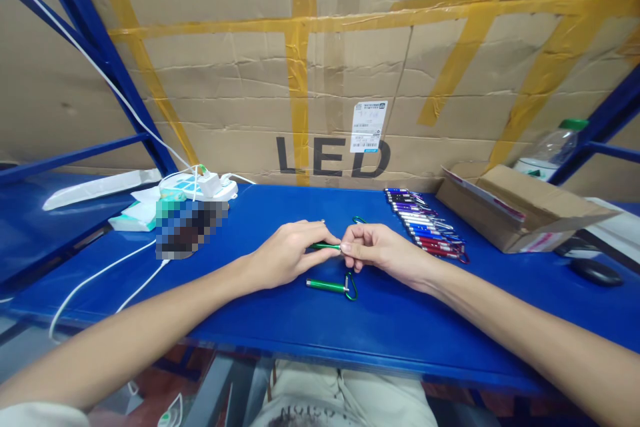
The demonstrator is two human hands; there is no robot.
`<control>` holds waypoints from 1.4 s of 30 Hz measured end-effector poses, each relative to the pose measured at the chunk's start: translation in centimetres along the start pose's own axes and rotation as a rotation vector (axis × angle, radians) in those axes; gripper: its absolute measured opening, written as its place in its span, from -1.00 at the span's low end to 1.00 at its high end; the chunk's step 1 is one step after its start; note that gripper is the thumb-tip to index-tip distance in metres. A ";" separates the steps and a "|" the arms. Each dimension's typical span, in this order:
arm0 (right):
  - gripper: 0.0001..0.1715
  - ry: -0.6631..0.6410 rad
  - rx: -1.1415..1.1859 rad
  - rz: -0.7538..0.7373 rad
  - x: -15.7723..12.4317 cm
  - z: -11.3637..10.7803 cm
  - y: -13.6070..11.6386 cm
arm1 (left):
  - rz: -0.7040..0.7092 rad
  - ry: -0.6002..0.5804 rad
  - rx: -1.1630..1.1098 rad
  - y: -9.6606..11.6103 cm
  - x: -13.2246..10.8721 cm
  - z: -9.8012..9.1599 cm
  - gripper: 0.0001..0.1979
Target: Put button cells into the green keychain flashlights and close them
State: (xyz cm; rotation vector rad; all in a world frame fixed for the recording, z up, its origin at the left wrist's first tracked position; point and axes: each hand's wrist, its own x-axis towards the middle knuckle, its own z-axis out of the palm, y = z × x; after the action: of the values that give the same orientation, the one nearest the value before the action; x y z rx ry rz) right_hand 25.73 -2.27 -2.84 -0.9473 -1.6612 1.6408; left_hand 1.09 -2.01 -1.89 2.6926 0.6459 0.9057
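Observation:
Between my two hands lies a slim green metal tube (pixel 325 246), like a small keychain flashlight. My left hand (pixel 293 250) pinches its body from the left, and my right hand (pixel 373 250) closes thumb and fingers on its right end. Just below them a similar green flashlight (pixel 325 286) rests on the blue table, a green carabiner (pixel 353 287) at its right end. Part of another green carabiner (pixel 359 219) shows behind my right hand. To the right is a row of flashlights with carabiners (pixel 425 223), in purple, black, silver, blue and red.
An open cardboard box (pixel 520 207) stands right of the row, near a black computer mouse (pixel 596 272) and a plastic bottle (pixel 550 147). At left are a white power strip (pixel 220 192), cables and a pixelated object (pixel 190 230). A large cardboard panel (pixel 240 93) backs the blue table (pixel 410 327).

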 end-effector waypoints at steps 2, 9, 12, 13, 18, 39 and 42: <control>-0.43 0.046 -0.028 -0.021 0.0 0.1 0.0 | -0.047 0.010 -0.030 0.0 0.1 0.0 -0.80; -0.59 0.165 -0.216 -0.238 0.0 0.5 0.2 | -0.166 0.061 -0.079 -0.5 0.6 -0.2 -0.83; -0.79 0.198 -0.469 -0.356 -0.4 0.7 0.2 | -0.261 0.089 -0.167 -0.8 0.7 -0.2 -0.83; -0.83 0.204 -0.560 -0.385 -0.6 0.7 0.1 | -0.293 0.100 -0.207 -0.9 0.7 -0.2 -0.83; -0.89 0.259 -0.801 -0.492 -1.1 0.7 -0.2 | -0.424 0.065 -0.380 -1.0 0.7 0.2 -0.77; -0.79 0.225 -0.940 -0.648 -1.2 0.1 1.0 | -0.456 0.006 -0.547 -0.4 0.8 0.3 -0.74; -0.79 0.222 -0.939 -0.634 -1.2 0.1 1.0 | -0.427 -0.003 -0.510 -0.4 0.7 0.2 -0.74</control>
State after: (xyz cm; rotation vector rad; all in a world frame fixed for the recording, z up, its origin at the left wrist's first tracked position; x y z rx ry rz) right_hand 26.43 -3.36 -3.82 -0.8109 -2.2709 0.2889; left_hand 1.63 -1.39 -1.84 2.0053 0.8163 0.8131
